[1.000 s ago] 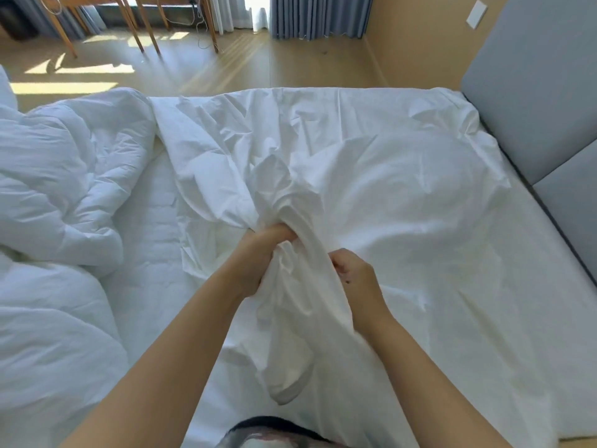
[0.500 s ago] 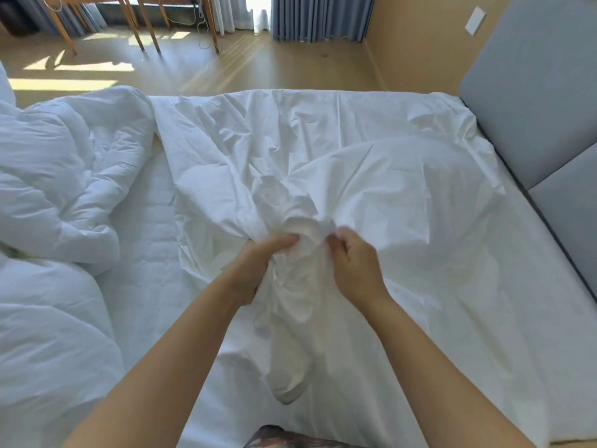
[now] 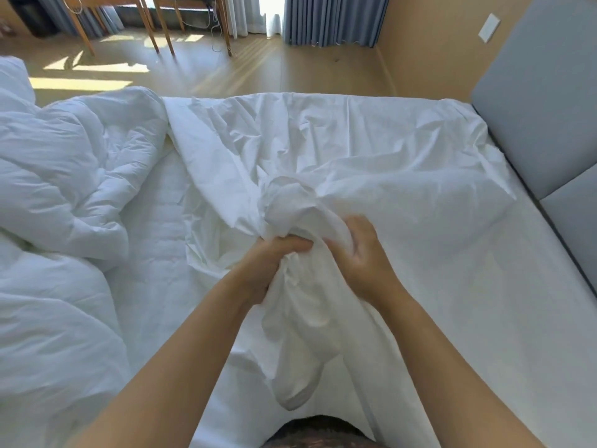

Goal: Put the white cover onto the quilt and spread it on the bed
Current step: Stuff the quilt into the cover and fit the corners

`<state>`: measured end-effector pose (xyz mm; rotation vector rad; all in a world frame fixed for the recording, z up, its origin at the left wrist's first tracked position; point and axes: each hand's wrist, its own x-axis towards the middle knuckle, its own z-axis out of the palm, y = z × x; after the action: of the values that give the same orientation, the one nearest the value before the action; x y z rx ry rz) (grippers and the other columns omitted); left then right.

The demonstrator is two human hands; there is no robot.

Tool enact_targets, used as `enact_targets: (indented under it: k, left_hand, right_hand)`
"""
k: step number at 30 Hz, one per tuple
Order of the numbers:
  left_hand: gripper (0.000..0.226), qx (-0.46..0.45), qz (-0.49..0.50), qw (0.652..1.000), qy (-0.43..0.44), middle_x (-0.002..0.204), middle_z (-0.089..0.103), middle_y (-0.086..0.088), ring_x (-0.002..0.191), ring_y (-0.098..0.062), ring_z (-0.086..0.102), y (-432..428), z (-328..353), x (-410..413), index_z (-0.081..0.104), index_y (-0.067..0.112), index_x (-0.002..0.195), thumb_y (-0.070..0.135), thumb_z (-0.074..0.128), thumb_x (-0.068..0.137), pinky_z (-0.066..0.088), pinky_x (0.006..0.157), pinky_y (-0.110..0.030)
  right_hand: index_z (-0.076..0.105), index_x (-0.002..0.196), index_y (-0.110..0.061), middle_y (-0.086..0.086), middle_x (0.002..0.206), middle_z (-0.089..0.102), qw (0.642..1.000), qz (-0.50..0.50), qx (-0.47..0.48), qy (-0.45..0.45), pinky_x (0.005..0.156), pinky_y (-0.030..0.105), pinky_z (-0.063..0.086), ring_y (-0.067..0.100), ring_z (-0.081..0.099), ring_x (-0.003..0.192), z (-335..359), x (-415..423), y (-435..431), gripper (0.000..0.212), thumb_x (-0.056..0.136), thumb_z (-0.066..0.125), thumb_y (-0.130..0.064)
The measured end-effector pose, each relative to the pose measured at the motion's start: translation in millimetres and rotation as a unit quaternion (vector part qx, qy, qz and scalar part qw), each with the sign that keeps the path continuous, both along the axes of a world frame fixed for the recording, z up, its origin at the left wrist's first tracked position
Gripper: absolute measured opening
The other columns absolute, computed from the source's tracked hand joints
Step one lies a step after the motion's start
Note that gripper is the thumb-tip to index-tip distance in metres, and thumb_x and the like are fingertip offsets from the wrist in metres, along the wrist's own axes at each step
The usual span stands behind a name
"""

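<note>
The white cover (image 3: 371, 163) lies crumpled over the right half of the bed (image 3: 161, 286), and a bunched fold of it hangs down toward me. My left hand (image 3: 268, 263) grips that bunched fold from the left. My right hand (image 3: 358, 257) holds the same bunch from the right, with its fingers curled round the cloth. The puffy white quilt (image 3: 71, 176) is heaped on the left side of the bed, apart from both hands.
A grey padded headboard (image 3: 542, 108) runs along the bed's right side. Beyond the far edge of the bed are wooden floor (image 3: 258, 69), wooden chair legs (image 3: 155, 30) and blue-grey curtains (image 3: 329, 17). Bare quilted mattress shows between quilt and cover.
Both hands have worked further up the bunched cover and gathered more cloth. The right hand has moved up level with the left. The camera has tilted up slightly.
</note>
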<state>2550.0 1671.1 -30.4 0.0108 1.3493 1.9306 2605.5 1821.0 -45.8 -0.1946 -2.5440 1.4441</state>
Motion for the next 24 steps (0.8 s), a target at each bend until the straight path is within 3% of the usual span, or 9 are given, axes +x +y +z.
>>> enact_targets:
  k: [3,5,8,11,15,18,20,22,24]
  left_hand:
    - [0.029,0.009,0.06,0.998,-0.002,0.072,0.066,-0.009,0.064,-0.022,0.067,1,-1,-2,0.063,0.009,0.091,0.017,0.062,0.064,0.055,0.055,-0.032]
    - [0.033,0.006,0.034,0.999,-0.014,0.079,0.07,-0.008,0.071,-0.023,0.069,-1,0,1,0.065,0.011,0.097,0.021,0.067,0.066,0.057,0.06,-0.033]
    - [0.022,-0.122,-0.173,0.977,-0.011,0.076,0.073,-0.002,0.068,-0.015,0.07,-5,2,12,0.069,0.014,0.089,0.013,0.077,0.069,0.058,0.063,-0.027]
    - [0.018,-0.234,-0.303,0.923,0.041,0.078,0.073,0.004,0.075,-0.012,0.07,0,2,20,0.069,0.019,0.087,0.008,0.074,0.074,0.055,0.072,-0.025]
    - [0.033,-0.204,-0.168,0.964,0.033,0.08,0.072,-0.007,0.073,-0.021,0.07,2,-4,15,0.069,0.011,0.088,0.008,0.071,0.056,0.058,0.069,-0.032]
    - [0.035,-0.056,-0.066,0.995,-0.05,0.071,0.067,-0.011,0.06,-0.022,0.067,-4,-9,12,0.066,0.004,0.083,0.004,0.058,0.048,0.056,0.055,-0.028]
    - [0.022,0.005,-0.026,0.996,-0.084,0.057,0.062,-0.008,0.05,-0.02,0.062,-2,-5,13,0.066,0.006,0.067,0.005,0.049,0.053,0.052,0.048,-0.023]
    - [0.02,0.01,-0.038,0.995,-0.089,0.051,0.057,-0.005,0.045,-0.018,0.058,3,-3,15,0.066,0.01,0.051,0.007,0.048,0.061,0.048,0.047,-0.02]
    - [0.014,-0.017,-0.049,0.996,-0.078,0.054,0.053,-0.006,0.047,-0.018,0.056,9,-7,18,0.062,0.009,0.054,0.01,0.05,0.062,0.047,0.048,-0.022]
  right_hand:
    - [0.046,0.071,-0.032,-0.01,0.074,0.048,0.999,0.003,0.009,-0.053,0.068,0.024,0.035,0.006,0.046,0.071,-31,23,-3,0.021,0.089,0.056,-0.03]
    - [0.04,0.064,-0.025,-0.008,0.061,0.042,0.997,-0.081,0.013,-0.015,0.06,0.028,0.031,0.007,0.039,0.06,-35,19,3,0.028,0.092,0.047,-0.022]
    - [0.049,0.071,-0.009,-0.007,0.061,0.043,0.984,-0.146,0.036,0.097,0.057,0.028,0.031,0.009,0.04,0.06,-4,-8,11,0.024,0.091,0.041,-0.02]
    - [0.053,0.074,-0.005,-0.001,0.066,0.05,0.976,-0.039,0.148,0.156,0.057,0.025,0.033,0.011,0.044,0.061,23,-30,-10,0.032,0.092,0.039,-0.028]
    - [0.057,0.088,-0.009,-0.005,0.08,0.05,0.993,-0.018,0.046,0.104,0.07,0.018,0.035,0.007,0.045,0.076,19,-39,-20,0.025,0.091,0.045,-0.031]
    - [0.051,0.124,-0.013,-0.005,0.106,0.047,0.996,-0.082,0.037,0.008,0.091,0.023,0.033,0.01,0.043,0.101,-5,-11,3,0.053,0.081,0.052,-0.044]
    - [0.049,0.129,-0.015,-0.008,0.112,0.046,0.994,-0.091,0.042,-0.053,0.098,0.028,0.033,0.011,0.044,0.11,-24,14,10,0.061,0.078,0.053,-0.048]
    - [0.06,0.115,-0.018,-0.007,0.109,0.056,0.994,-0.048,0.014,-0.098,0.095,0.031,0.04,0.012,0.052,0.106,-39,26,8,0.039,0.086,0.055,-0.043]
    - [0.062,0.08,-0.019,-0.007,0.08,0.06,0.992,-0.031,-0.045,-0.112,0.07,0.029,0.045,0.006,0.055,0.075,-47,27,2,0.021,0.094,0.053,-0.032]
